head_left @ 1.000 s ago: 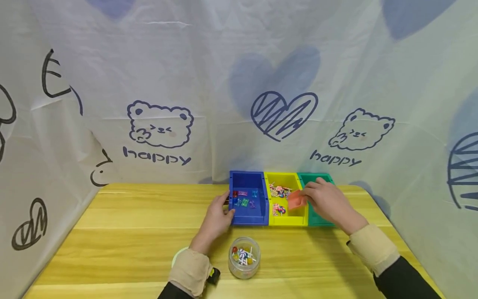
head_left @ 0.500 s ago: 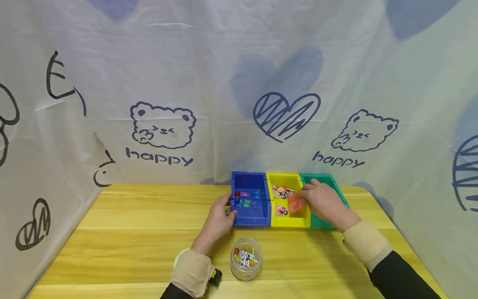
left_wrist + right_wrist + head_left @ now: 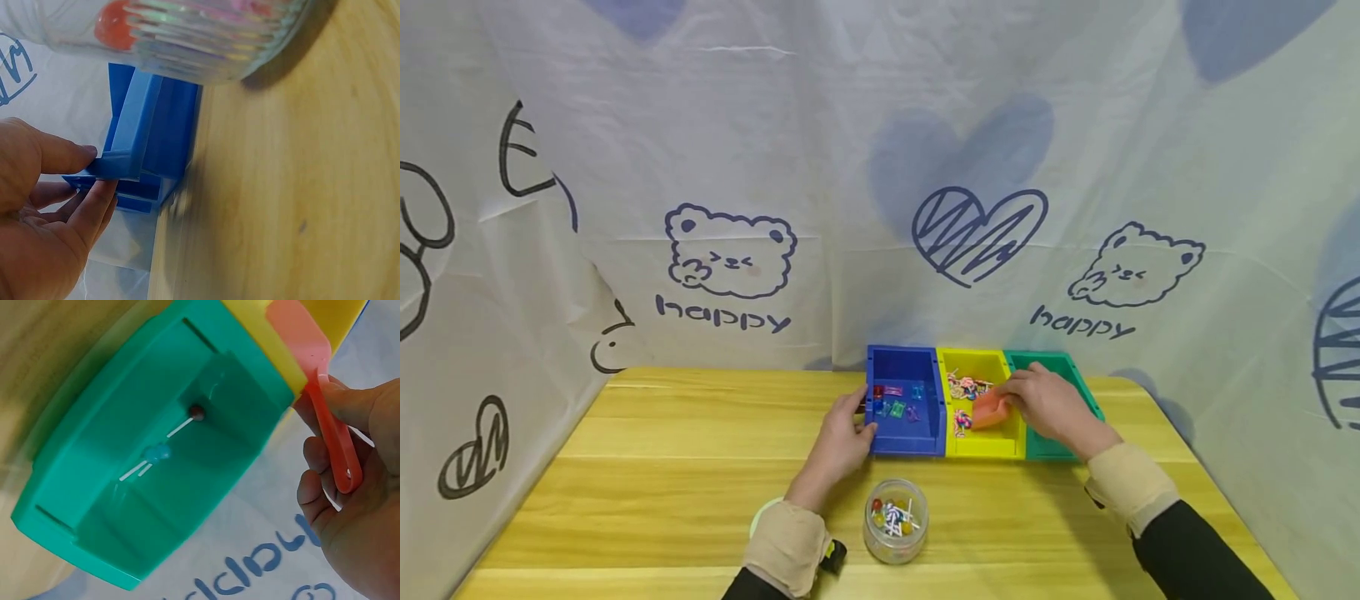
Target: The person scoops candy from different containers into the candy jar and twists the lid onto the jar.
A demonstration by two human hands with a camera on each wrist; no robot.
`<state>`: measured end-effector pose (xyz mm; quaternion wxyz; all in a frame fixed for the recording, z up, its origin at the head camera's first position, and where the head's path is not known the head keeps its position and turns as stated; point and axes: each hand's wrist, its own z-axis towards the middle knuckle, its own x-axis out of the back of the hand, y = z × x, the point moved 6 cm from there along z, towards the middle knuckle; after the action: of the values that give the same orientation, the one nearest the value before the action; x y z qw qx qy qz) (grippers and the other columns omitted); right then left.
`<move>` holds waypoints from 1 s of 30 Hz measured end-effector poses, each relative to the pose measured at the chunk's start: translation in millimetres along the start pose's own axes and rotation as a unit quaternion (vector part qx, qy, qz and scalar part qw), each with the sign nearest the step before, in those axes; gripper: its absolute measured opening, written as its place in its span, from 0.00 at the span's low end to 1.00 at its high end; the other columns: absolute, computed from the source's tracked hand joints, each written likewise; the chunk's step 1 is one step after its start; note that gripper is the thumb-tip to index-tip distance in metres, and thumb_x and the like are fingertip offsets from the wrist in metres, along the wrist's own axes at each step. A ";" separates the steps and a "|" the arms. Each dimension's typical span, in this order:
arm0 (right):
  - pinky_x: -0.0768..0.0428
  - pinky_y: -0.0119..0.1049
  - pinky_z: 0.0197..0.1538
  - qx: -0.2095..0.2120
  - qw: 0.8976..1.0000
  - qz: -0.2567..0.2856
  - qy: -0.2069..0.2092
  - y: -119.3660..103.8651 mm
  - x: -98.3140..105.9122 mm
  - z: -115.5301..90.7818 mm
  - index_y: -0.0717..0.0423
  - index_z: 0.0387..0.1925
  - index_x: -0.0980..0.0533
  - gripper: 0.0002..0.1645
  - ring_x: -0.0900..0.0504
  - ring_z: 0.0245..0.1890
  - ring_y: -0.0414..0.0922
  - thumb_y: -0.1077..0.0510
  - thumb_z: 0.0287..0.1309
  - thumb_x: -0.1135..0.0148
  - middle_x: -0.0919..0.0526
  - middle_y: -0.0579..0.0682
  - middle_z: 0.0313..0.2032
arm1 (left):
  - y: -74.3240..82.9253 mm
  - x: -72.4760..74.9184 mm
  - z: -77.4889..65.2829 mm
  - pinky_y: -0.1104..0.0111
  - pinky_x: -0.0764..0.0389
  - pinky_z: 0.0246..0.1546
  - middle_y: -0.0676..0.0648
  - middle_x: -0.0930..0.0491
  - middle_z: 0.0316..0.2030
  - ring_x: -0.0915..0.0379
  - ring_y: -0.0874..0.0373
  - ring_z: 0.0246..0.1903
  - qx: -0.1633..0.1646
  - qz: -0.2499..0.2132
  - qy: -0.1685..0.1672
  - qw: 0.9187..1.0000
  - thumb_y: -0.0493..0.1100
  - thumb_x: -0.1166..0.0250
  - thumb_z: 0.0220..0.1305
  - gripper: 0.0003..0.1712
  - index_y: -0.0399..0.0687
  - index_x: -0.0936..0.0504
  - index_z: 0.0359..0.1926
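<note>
- Salmon-pink plastic scoop (image 3: pixel 988 412) dips into the yellow plastic bin (image 3: pixel 985 448), near the far edge of the wooden desk (image 3: pixel 715 475), grasped by your right grip (image 3: pixel 1051 404).
- Your left grip (image 3: pixel 841 437) pinches the blue plastic bin (image 3: pixel 904 432).
- Hard pushes might flick striped lollipops (image 3: pixel 966 387) out.

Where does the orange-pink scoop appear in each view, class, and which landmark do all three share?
Head: right of centre, below the middle; the right hand holds the orange-pink scoop at the yellow bin.
Left wrist: not in it.
Right wrist: upper right, handle in the fingers.
Shared landmark: the white sheet with blue drawings.
</note>
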<state>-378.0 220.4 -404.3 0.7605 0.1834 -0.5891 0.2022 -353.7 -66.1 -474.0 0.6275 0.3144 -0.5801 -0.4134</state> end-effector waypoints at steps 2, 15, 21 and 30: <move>0.22 0.41 0.41 -0.012 1.000 0.011 -0.009 4.5 -3.7 1.8 0.56 0.48 0.12 0.11 0.27 0.37 0.47 0.65 0.67 0.34 0.11 0.50 0.43 | -0.5 -0.2 -0.1 0.56 0.16 0.56 0.34 0.27 0.62 0.26 0.41 0.62 -0.002 0.001 0.001 1.000 0.29 0.38 0.71 0.35 0.35 0.36 0.77; 0.24 0.44 0.45 0.046 0.997 0.067 -0.015 17.8 -11.6 25.6 0.58 0.49 0.12 0.12 0.24 0.39 0.49 0.66 0.67 0.34 0.10 0.50 0.43 | 0.1 0.1 -0.8 0.56 0.15 0.55 0.34 0.26 0.63 0.25 0.41 0.61 -0.006 0.006 0.002 1.000 0.29 0.38 0.72 0.36 0.36 0.37 0.77; 0.23 0.48 0.52 0.061 0.993 0.091 -0.045 21.7 -17.8 34.2 0.57 0.51 0.13 0.13 0.20 0.45 0.51 0.67 0.68 0.36 0.10 0.50 0.47 | 0.3 -2.0 -0.9 0.56 0.16 0.56 0.34 0.27 0.63 0.26 0.42 0.61 -0.004 0.009 -0.001 1.000 0.30 0.38 0.72 0.35 0.36 0.37 0.77; 0.26 0.45 0.48 0.106 0.990 0.071 -0.058 11.1 -9.6 37.0 0.48 0.50 0.12 0.13 0.25 0.45 0.48 0.63 0.68 0.34 0.11 0.44 0.49 | -0.3 0.3 -0.6 0.56 0.15 0.55 0.34 0.27 0.63 0.25 0.42 0.61 -0.006 0.011 0.002 1.000 0.29 0.38 0.72 0.35 0.36 0.37 0.77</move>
<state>-416.3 209.8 -404.4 0.6854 0.2319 -0.6188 0.3058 -353.2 -66.6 -474.2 0.6350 0.3054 -0.5797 -0.4093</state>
